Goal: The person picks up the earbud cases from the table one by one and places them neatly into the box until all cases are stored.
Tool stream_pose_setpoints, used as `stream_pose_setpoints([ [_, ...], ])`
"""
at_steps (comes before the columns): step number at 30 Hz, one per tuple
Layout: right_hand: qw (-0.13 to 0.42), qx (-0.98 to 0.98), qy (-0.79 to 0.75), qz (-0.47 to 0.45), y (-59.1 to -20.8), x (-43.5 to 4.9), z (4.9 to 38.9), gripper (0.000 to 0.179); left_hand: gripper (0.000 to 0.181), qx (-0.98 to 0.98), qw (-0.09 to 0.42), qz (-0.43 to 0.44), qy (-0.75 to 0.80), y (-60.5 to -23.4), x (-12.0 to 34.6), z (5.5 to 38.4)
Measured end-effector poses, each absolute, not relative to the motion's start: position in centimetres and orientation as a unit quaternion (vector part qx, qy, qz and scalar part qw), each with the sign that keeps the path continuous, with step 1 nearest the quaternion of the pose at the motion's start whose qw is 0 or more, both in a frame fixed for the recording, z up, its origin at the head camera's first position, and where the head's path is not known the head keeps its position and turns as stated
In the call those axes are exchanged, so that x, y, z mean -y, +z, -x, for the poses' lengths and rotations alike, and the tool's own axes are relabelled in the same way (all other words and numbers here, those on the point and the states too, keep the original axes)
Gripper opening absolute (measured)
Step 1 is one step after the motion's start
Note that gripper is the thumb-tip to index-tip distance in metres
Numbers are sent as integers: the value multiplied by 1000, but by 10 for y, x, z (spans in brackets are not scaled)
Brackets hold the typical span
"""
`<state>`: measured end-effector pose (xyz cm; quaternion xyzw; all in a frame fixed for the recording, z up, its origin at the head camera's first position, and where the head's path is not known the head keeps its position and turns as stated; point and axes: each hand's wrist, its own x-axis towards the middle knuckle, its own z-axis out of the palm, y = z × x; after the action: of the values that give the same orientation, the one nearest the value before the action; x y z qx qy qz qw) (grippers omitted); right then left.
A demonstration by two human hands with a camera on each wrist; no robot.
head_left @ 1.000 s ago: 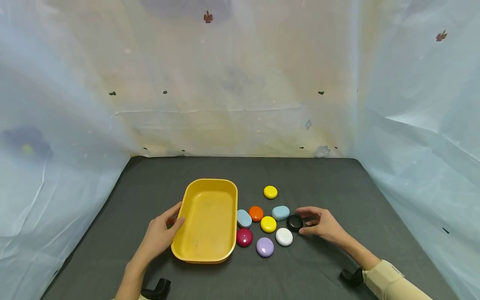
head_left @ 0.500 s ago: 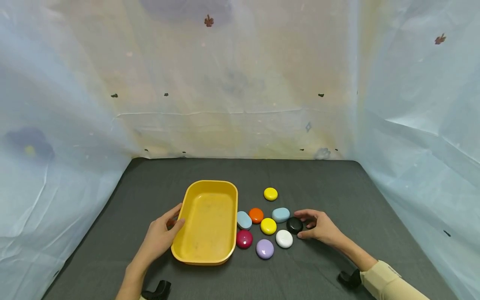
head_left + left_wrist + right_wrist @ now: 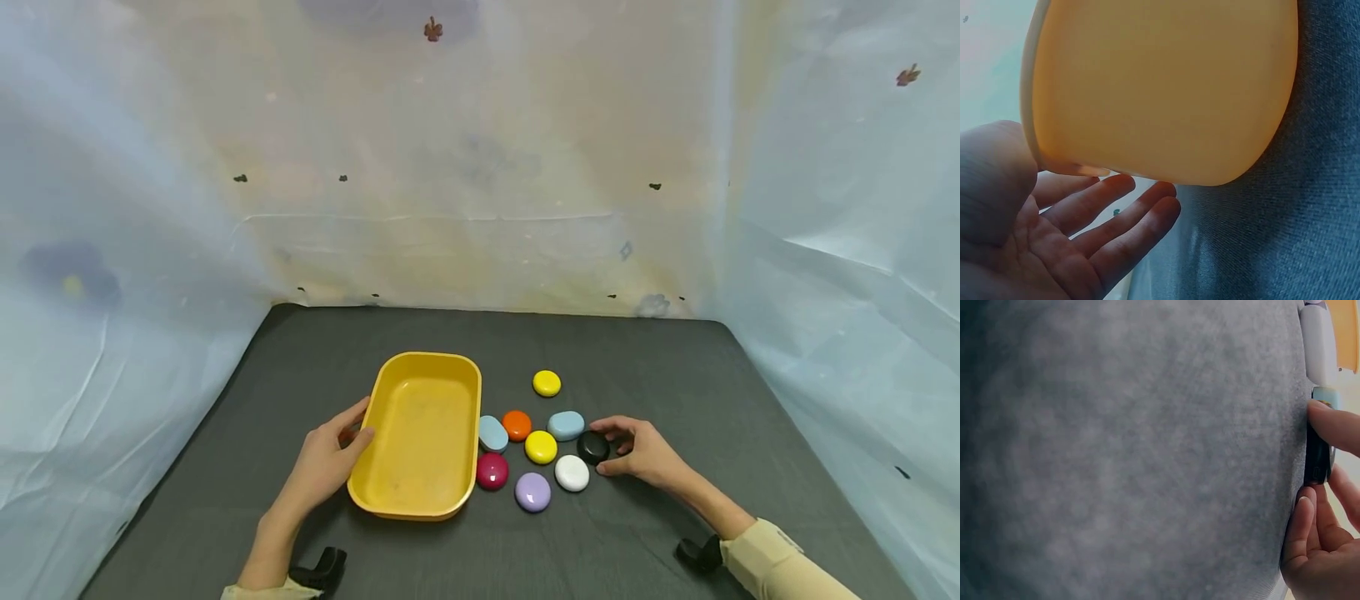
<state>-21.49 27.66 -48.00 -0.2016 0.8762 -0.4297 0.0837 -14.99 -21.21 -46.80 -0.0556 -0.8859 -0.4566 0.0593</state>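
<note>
Two grips look unchanged: your left hand [image 3: 318, 467] pinches the yellow tray [image 3: 420, 429] by its rim, your right hand [image 3: 643, 455] the black disc [image 3: 592, 447]. So that disc stays outside, toward the right edge of the desk [image 3: 660, 362]; one yellow disc [image 3: 547, 383] lies nearest the far edge.

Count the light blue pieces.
2. One light blue piece lies right of the yellow tray, beside the orange piece; the other light blue piece lies beyond the black piece at the right hand. Any under the tray wouldn't show.
</note>
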Motion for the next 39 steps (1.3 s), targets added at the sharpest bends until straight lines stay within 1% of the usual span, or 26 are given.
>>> stream_pose_setpoints([
  [12, 66, -884, -420, 195, -482, -276, 214, 55, 54, 889, 50, 44, -454, -464, 212, 151],
  [19, 61, -880, -429, 194, -483, -277, 214, 54, 53, 890, 54, 43, -451, -463, 211, 152],
  [31, 63, -878, -440, 179, -478, -279, 214, 55, 53, 891, 53, 38, -449, -462, 210, 150],
  [39, 77, -864, -458, 194, -478, -283, 215, 56, 54, 891, 49, 36, -449, -463, 211, 150],
])
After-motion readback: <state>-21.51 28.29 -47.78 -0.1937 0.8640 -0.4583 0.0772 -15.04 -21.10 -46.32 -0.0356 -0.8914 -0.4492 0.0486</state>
